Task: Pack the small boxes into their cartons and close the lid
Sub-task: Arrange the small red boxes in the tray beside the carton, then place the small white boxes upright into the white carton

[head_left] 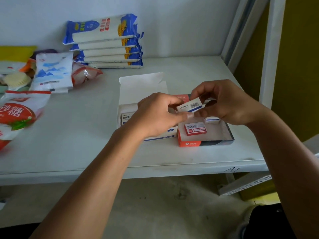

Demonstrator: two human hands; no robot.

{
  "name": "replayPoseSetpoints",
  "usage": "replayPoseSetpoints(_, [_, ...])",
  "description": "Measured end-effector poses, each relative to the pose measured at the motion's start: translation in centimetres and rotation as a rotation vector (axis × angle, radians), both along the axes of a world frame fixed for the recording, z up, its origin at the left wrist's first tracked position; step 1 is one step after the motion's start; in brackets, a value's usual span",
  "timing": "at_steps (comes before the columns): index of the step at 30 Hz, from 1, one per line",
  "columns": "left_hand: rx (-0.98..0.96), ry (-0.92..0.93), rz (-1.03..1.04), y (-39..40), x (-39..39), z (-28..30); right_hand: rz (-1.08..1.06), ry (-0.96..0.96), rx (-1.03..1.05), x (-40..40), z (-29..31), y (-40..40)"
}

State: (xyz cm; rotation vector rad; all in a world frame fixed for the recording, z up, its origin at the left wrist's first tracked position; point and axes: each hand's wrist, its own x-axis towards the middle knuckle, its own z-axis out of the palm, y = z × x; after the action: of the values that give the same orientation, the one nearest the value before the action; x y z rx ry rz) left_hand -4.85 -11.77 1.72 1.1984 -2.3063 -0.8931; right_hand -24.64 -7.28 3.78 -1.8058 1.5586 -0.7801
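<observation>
Leftmost, far from both hands: a red and white sugar bag (16,116) at the shelf's edge, with a white bag printed with blue mountains (52,73) behind it
Back wall, beyond the left hand: a stack of blue and white packets (107,44), lying flat
Shelf (86,135): pale grey, bearing everything named
White carton (138,94): under and behind the left hand, its lid flap folded open and back; small white boxes (126,117) with printed labels lie inside, partly hidden by the hand
Left hand (155,114): fingers curled, thumb and fingertips pinching the near end of a small box
Small white box with blue stripe (189,105): held between both hands, raised above the cartons, barcode facing up
Right hand (227,102): fingers closed on the far end of that same box
Red carton (189,144): below the right hand, open on top, touching the white carton's right side
Small red box (195,128): lying flat inside the red carton, just beneath the held box
</observation>
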Motion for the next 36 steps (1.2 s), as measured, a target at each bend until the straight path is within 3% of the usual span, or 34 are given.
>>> replayPoseSetpoints(5, [0.032, 0.112, 0.019, -0.1, 0.6, 0.4, 0.051, -0.097, 0.048, 0.7, 0.1, 0.1])
replayPoseSetpoints(8, [-0.052, 0.164, 0.059, 0.0, 1.0, 0.3, 0.059, -0.207, 0.111, 0.9, 0.2, 0.1])
replayPoseSetpoints(13, [-0.169, 0.120, 0.048, 0.1, 2.3, 0.3, 0.039, -0.102, 0.041, 2.7, -0.1, -0.6])
replayPoseSetpoints(19, [-0.006, 0.100, 0.035, -0.1, 5.3, 0.9, 0.081, -0.228, 0.033, 4.8, -0.2, -0.9])
replayPoseSetpoints(25, [-0.043, 0.097, 0.173, -0.6, 6.1, 0.3, -0.226, -0.332, -0.114, 7.9, -1.7, -2.7])
replayPoseSetpoints(27, [-0.110, 0.065, 0.230, -0.6, 6.1, -0.1, -0.291, -0.455, -0.026, 9.2, -1.6, -3.2])
replayPoseSetpoints(29, [-0.171, 0.039, 0.243, -0.5, 6.1, -0.2, -0.243, -0.433, 0.017, 10.1, -1.7, -3.7])
replayPoseSetpoints(31, [-0.124, 0.060, 0.218, -0.5, 6.5, 0.0, -0.197, -0.355, 0.014, 11.0, -1.9, -4.0])
replayPoseSetpoints(36, [0.091, 0.177, 0.210, -1.2, 8.6, 0.5, -0.258, -0.363, 0.116, 10.8, -1.3, -4.5])
